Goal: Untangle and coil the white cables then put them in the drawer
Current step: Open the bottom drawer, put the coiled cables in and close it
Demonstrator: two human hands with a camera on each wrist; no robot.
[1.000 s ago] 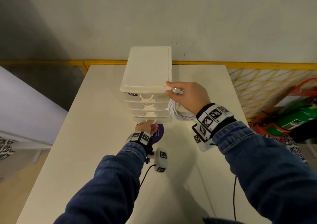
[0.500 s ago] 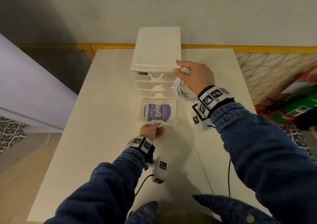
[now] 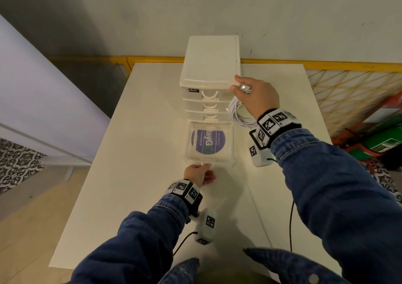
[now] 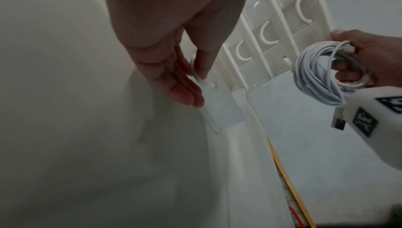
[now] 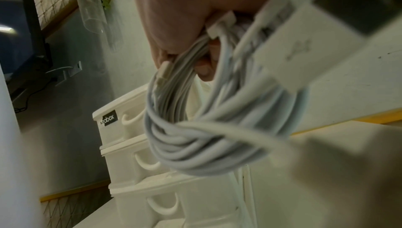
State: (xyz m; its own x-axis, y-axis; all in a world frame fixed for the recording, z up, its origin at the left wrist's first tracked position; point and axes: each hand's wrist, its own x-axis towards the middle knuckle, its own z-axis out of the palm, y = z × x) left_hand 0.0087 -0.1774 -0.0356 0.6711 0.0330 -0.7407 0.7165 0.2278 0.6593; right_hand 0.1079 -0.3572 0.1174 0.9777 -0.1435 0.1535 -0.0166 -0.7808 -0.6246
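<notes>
A white drawer unit (image 3: 210, 66) stands at the back of the white table (image 3: 141, 153). Its clear bottom drawer (image 3: 230, 144) is pulled out toward me, and nothing lies in it. My left hand (image 3: 203, 166) pinches the drawer handle (image 4: 203, 81) between thumb and fingers. My right hand (image 3: 241, 88) grips the coiled white cables (image 3: 239, 117) beside the unit's right front corner, fingertips touching the top edge. The coil (image 4: 322, 75) hangs below the hand, with a USB plug (image 4: 338, 124) dangling. In the right wrist view the coil (image 5: 195, 128) fills the middle.
A round purple sticker (image 3: 208, 141) shows through the open drawer's floor. Three upper drawers (image 3: 195, 107) are closed. A yellow rail and lattice (image 3: 348, 83) run behind the table. Red and green gear (image 3: 382, 136) sits on the floor at right. Black wrist cords (image 3: 291, 225) trail near the front edge.
The bottom drawer has slid out toward me, pulled by my left hand on its handle. My right hand has stayed at the unit's top corner, still holding the coil.
</notes>
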